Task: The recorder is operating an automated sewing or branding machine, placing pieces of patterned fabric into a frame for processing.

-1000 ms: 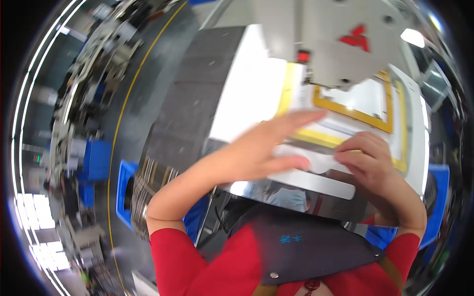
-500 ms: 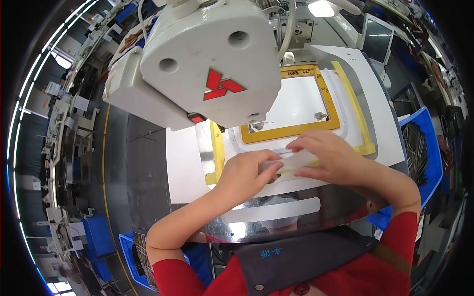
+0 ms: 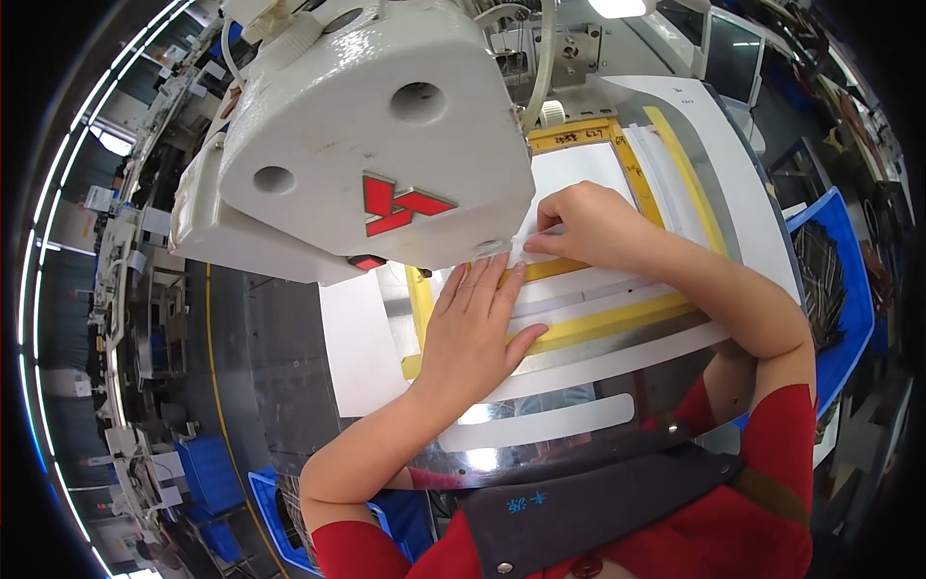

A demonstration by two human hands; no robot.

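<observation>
My left hand (image 3: 475, 323) lies flat with fingers spread, its fingertips at the near left corner of a yellow-edged frame (image 3: 644, 185). Closed in a pinch, my right hand (image 3: 586, 227) is over the inside of that frame. A small pale edge shows by its fingertips, but I cannot make out what it is. White sheet material (image 3: 576, 166) fills the frame's opening. The frame sits on a clear-and-white template bordered with yellow tape (image 3: 617, 321). The white head of a sewing machine (image 3: 357, 145) with a red emblem hangs just left of my hands.
A pale rounded strip (image 3: 540, 423) lies on the shiny metal table edge nearest me. A blue bin (image 3: 849, 289) of dark thin pieces stands at the right; another blue bin (image 3: 275, 511) is low on the left. A monitor (image 3: 731, 60) stands at the back right.
Both hands were together at the near edge around a translucent white strip. The right hand has moved away from me, over the frame; the left has flattened onto the template. The strip no longer shows between them.
</observation>
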